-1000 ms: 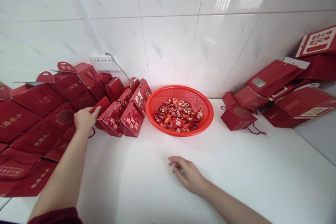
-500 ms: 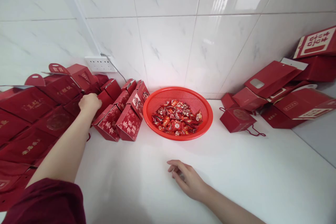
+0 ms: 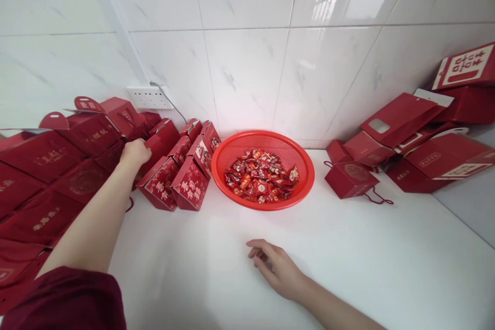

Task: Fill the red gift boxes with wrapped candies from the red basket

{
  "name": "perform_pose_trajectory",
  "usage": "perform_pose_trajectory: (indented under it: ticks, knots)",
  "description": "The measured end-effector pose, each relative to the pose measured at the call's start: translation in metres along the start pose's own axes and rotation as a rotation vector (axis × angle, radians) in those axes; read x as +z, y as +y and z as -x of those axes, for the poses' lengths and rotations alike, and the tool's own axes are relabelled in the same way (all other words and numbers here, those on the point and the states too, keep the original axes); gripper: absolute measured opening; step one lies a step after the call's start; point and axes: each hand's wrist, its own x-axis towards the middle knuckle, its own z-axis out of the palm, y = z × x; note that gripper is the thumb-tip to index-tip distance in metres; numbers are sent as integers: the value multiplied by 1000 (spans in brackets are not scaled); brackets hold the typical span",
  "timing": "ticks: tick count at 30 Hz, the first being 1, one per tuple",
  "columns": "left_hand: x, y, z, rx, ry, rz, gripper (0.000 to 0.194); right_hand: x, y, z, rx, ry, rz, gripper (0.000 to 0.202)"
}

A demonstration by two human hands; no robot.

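At the left, my left hand is closed against a red gift box at the end of a row of boxes; its fingertips are hidden. Beside it stand red boxes with white lettering, one of them a slanted floral-print box. My right hand hovers low over the white tabletop, fingers loosely curled and apart from the thumb, with nothing in it. Beyond it sits a red plastic basket holding many red-wrapped candies.
Stacked red gift boxes fill the left side. More red boxes lean in a pile at the right, with a small corded box in front. A power strip with a cable is by the tiled wall.
My left hand has shifted slightly right, closer against the red box. My right hand has stayed nearly in place, and the whole view has tilted up a little.
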Motion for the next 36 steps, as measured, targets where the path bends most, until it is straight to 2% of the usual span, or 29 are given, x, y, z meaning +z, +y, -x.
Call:
perform_pose_trajectory:
  ticks: [3,6,10,14,17,20,23,28,36]
  knots:
    - [-17,13,17,-28,77,-86,45,1,0,0,-1,4,2,34]
    - [-32,29,40,52,142,-126,47,1,-1,1,3,2,0,34]
    - [-36,45,50,215,47,-136,41,0,-2,1,5,-3,-7,33]
    - [-24,57,24,342,-74,-126,44,1,-2,0,10,-5,-9,34]
    - [-9,68,-5,401,-142,-110,62,1,0,1,9,-5,-14,35]
    - [6,76,-29,431,-199,-110,79,2,2,1,-2,2,-8,36]
    - [21,80,-43,409,-240,-132,80,1,1,0,-7,4,-2,35]
    - [33,82,-49,332,-228,-182,69,-1,-2,-3,4,3,2,34]
    - [24,74,-38,274,-243,-241,65,0,0,-1,11,-3,-1,34]
